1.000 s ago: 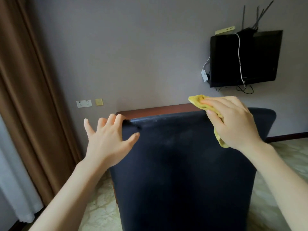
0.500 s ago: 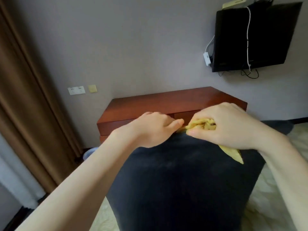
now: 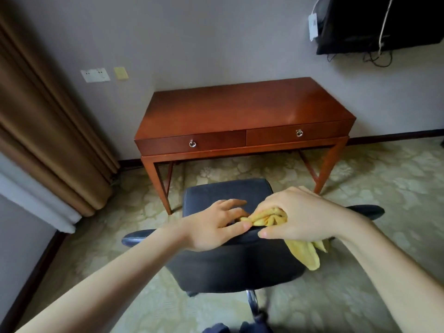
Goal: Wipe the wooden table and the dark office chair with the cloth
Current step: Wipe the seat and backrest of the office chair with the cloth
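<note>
Tilted down since 0.5 s ago, now taking in whole table (image 3: 240, 104) & chair (image 3: 228, 267) seat just short of it; left hand (image 3: 213, 227) on top of chair back, fingers loose & spread over the front, thumb at rear edge, clasping nothing. Right hand (image 3: 305, 212) curled tight round bunched cloth (image 3: 269, 218) at same top edge, right beside left hand, tail hanging down behind. Prob. best: spread cloth flatter, press & drag along the edge, steady w/ left to stop any swivel; cloth yellow, soft, crumpled; chair dark, matte; table reddish, glossy.
</note>
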`<state>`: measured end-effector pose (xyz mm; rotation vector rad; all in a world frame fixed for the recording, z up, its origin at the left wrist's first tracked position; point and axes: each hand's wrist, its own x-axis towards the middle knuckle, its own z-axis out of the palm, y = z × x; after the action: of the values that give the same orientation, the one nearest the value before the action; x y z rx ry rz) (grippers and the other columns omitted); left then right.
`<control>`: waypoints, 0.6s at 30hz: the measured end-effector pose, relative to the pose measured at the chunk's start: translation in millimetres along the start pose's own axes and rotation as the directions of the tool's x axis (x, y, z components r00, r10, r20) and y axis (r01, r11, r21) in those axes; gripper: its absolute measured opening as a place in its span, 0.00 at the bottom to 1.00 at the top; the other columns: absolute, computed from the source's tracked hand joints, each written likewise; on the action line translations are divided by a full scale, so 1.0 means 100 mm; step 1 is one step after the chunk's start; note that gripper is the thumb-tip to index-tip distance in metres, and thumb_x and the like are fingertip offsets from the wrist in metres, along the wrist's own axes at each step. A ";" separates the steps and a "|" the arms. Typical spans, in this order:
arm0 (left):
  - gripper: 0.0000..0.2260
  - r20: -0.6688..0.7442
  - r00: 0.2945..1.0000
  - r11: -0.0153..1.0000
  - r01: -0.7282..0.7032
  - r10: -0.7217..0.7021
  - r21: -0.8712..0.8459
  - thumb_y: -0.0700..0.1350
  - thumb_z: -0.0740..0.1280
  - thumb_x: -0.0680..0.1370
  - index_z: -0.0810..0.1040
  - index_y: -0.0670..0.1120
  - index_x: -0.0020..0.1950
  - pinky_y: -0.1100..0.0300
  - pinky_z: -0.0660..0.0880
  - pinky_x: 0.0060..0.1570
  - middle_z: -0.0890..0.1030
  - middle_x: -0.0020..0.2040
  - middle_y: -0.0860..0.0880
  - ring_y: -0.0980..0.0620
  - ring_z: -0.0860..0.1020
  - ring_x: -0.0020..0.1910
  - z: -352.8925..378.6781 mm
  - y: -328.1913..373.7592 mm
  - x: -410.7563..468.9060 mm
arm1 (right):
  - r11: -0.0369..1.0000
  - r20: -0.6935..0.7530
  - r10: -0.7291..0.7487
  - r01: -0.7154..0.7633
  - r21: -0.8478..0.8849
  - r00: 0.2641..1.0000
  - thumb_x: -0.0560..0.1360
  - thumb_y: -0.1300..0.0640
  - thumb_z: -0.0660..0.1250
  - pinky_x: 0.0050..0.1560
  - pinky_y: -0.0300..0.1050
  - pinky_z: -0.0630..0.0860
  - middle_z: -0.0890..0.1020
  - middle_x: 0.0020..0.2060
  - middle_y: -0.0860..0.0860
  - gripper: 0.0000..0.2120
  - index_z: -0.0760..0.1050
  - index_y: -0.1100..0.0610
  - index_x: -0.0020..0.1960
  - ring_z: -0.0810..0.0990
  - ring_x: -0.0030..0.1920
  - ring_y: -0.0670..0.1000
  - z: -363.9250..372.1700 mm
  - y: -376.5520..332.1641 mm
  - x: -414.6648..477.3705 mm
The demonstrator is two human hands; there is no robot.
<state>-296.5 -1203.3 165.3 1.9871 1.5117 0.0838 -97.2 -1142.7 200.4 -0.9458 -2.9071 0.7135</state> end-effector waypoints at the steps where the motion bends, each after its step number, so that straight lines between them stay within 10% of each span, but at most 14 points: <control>1: 0.19 -0.020 1.000 1.000 -0.016 0.016 0.008 0.57 0.51 0.81 0.70 0.52 0.68 0.64 0.50 0.69 0.59 0.76 0.54 0.58 0.52 0.74 0.01 0.00 -0.01 | 1.000 0.002 0.000 0.000 -0.003 1.000 0.72 0.40 0.64 0.43 0.34 0.60 0.78 0.37 0.38 0.12 0.79 0.41 0.52 0.74 0.41 0.37 -0.01 0.01 0.00; 9: 0.25 0.065 0.989 0.987 -0.140 0.135 0.075 0.61 0.49 0.79 0.70 0.53 0.70 0.62 0.51 0.71 0.61 0.74 0.59 0.62 0.47 0.74 -0.08 -0.05 0.04 | 0.997 -0.028 0.038 -0.036 0.071 0.999 0.71 0.38 0.63 0.48 0.32 0.63 0.79 0.45 0.33 0.15 0.78 0.38 0.55 0.74 0.49 0.35 0.05 0.07 0.00; 13: 0.33 0.237 0.963 0.988 -0.145 0.131 0.042 0.67 0.44 0.73 0.74 0.53 0.66 0.61 0.56 0.70 0.64 0.71 0.60 0.62 0.56 0.71 -0.38 -0.07 0.21 | 0.909 0.009 0.097 -0.092 0.406 0.995 0.73 0.45 0.67 0.40 0.34 0.73 0.82 0.40 0.39 0.10 0.80 0.40 0.53 0.78 0.39 0.40 0.04 0.15 0.06; 18: 0.37 0.181 0.982 0.991 0.070 -0.048 -0.116 0.72 0.43 0.69 0.78 0.47 0.51 0.80 0.65 0.41 0.76 0.49 0.51 0.60 0.74 0.46 -0.59 0.01 0.71 | 0.830 -0.094 0.203 -0.121 0.544 0.975 0.75 0.51 0.66 0.37 0.37 0.72 0.81 0.35 0.48 0.05 0.81 0.45 0.49 0.77 0.35 0.45 -0.07 0.39 0.13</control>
<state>-296.2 -1114.1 190.4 1.8018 1.4155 -0.0249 -85.3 -1104.1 188.8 -1.1087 -2.3018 1.3115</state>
